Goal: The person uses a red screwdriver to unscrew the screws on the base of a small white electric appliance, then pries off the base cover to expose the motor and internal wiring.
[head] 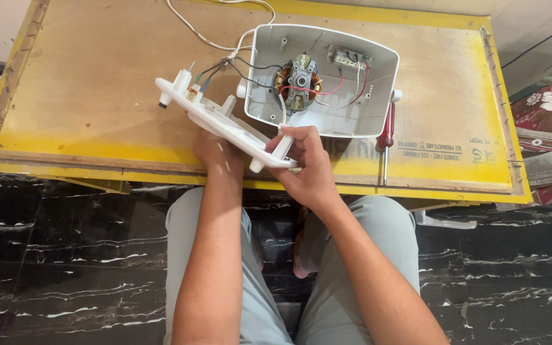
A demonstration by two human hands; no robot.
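While the yellow-edged plywood worktop (97, 83) bears an open white plastic housing (327, 115) with a copper-wound motor (298, 81), both hands hold a flat white cover (225, 124) at its seven o'clock: left hand (215, 153) beneath, right hand (308, 166) fingers clamped on its peg. A red-handled screwdriver (386, 137) lies at three o'clock.

Cover panel (225, 121) left of housing (378, 64), motor (298, 80) inside housing, screwdriver (386, 137) right, all on board (97, 83)

Both forearms reach forward; left hand (217, 153) and right hand (308, 169) sit close together, fingers curled in grip.
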